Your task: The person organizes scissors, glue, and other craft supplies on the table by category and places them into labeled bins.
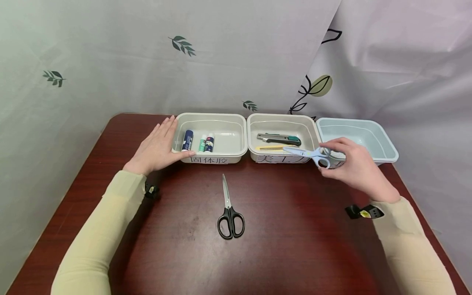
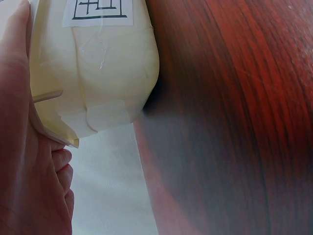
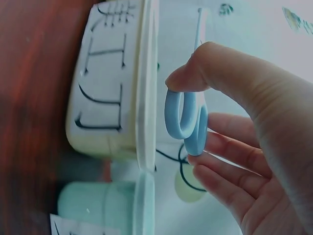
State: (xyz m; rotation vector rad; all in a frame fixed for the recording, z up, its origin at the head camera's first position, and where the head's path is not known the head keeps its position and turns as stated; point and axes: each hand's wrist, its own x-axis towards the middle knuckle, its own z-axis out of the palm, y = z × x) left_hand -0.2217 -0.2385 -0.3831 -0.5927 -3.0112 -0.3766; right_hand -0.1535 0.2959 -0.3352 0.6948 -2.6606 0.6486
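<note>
My right hand (image 1: 350,164) pinches light blue scissors (image 1: 316,155) by the handle loops, thumb on one side and fingers on the other. Their blades point left over the front rim of the middle bin (image 1: 315,141). In the right wrist view the blue handles (image 3: 181,115) show between thumb and fingers, above the bin rims. My left hand (image 1: 158,145) rests on the left end of the left bin (image 1: 236,153), fingers straight along its rim and thumb over the front corner. Black-handled scissors (image 1: 230,219) lie on the table, blades pointing away.
Several glue sticks (image 1: 187,140) stand or lean in the left bin. A box cutter (image 1: 279,139) and a yellow cutter (image 1: 273,147) lie in the middle bin. At the right stands a light blue bin (image 1: 383,143). Labels mark the bin fronts; a patterned curtain (image 1: 210,73) hangs behind the table.
</note>
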